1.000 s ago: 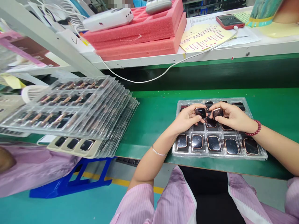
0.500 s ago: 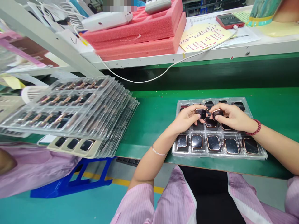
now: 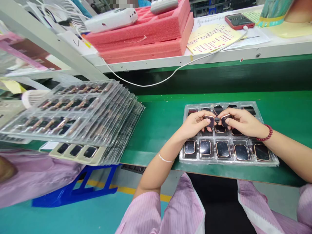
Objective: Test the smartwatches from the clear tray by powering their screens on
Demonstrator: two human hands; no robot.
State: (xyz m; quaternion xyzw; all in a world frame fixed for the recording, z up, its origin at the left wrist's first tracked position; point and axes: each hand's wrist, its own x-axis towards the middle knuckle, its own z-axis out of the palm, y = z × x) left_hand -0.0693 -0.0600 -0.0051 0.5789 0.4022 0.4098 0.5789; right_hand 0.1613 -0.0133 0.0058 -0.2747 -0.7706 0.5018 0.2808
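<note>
My left hand (image 3: 196, 124) grips a dark square watch face (image 3: 209, 121) between thumb and fingers. A second watch face (image 3: 225, 120) is pinched in my right hand (image 3: 242, 123), close beside the first. Both hands are over a clear plastic tray (image 3: 272, 161) on the green bench. Rows of dark, gold-rimmed watch faces lie in its compartments, with a front row that includes one at the middle (image 3: 223, 149). My hands cover part of the middle and back rows.
A tall stack of filled clear trays (image 3: 97, 120) stands at left, beside a beige tray (image 3: 55, 152). Pink foam (image 3: 146, 39), a red-edged phone (image 3: 239, 21) and papers sit on the shelf. A white cable (image 3: 146, 85) hangs below it. Another person's sleeve (image 3: 36, 175) is at left.
Both held watch faces have tilted slightly, and their screens look darker. The fingers of both hands have shifted a little; the tray has stayed in place.
</note>
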